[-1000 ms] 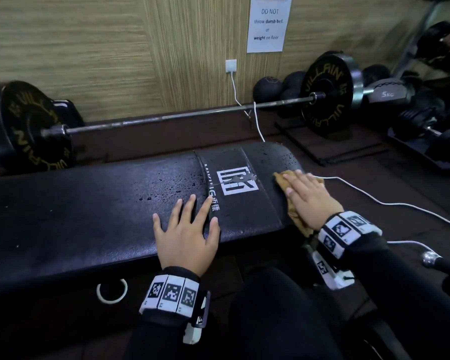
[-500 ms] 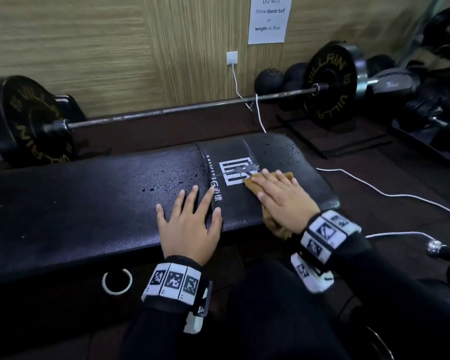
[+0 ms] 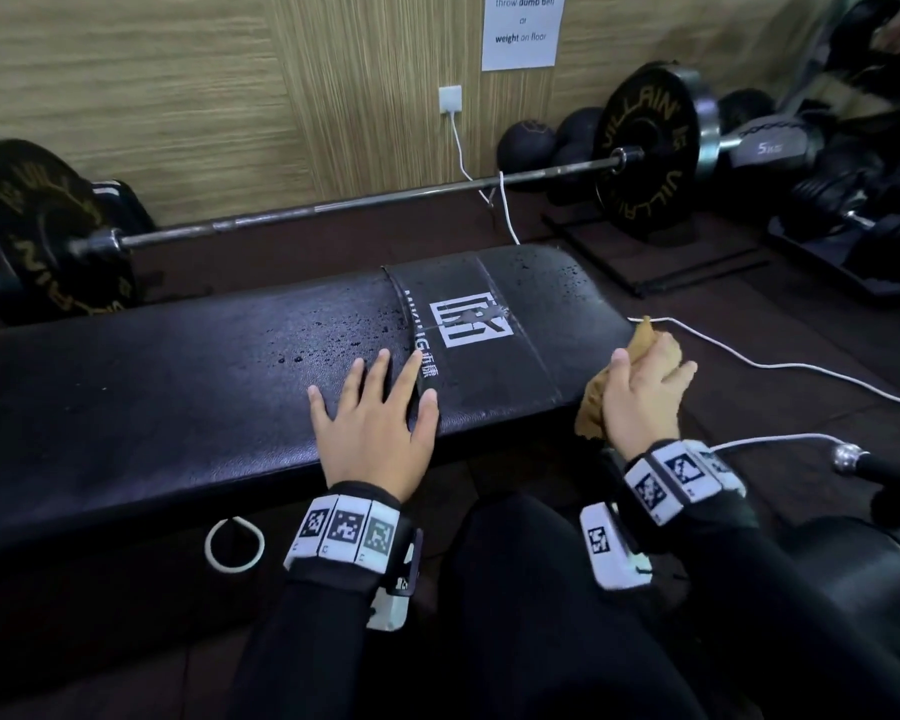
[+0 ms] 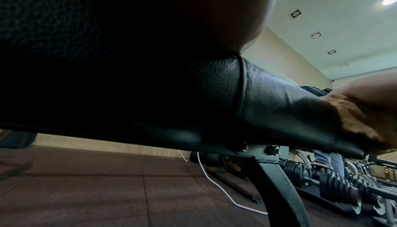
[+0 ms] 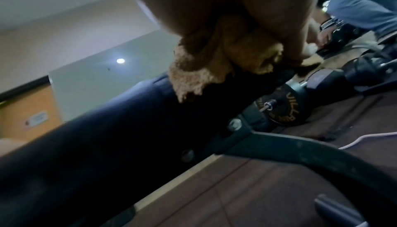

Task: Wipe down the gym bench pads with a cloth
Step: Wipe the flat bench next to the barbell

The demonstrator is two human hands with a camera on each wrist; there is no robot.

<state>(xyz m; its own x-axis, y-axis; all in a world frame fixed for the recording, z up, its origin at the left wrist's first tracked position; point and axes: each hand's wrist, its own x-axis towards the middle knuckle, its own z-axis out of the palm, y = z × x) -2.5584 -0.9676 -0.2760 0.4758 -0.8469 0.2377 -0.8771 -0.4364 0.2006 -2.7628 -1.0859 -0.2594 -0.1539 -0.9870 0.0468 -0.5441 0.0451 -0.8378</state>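
Left hand (image 3: 375, 428) is flat on the black bench pad (image 3: 178, 387), palm down, fingers spread wide and straight, fingertips right by the seam where the printed white logo (image 3: 471, 322) begins. Right hand (image 3: 642, 392) is at the far right end of the pad, fingers curled round a bunched tan cloth (image 3: 591, 407), pressing it against the rounded end edge of the bench; part of the cloth hangs loose below the hand, over the pad's side. From the right wrist view the cloth (image 5: 206, 67) is crumpled under the fingers and draped on the dark pad edge (image 5: 107, 128), with the metal bench leg (image 5: 300, 147) curving away underneath. The left wrist view is mostly dark pad surface, with the cloth (image 4: 354, 120) and the other hand showing at the far right end. Water droplets speckle the pad top around the logo and just left of the seam. Behind the bench a barbell (image 3: 359, 202) lies on the floor along the wood-panelled wall, black plates on both ends. A white cable (image 3: 749, 361) runs from a wall socket (image 3: 449, 100) down across the floor past the bench end. A white ring (image 3: 235, 544) lies below the near side of the bench.
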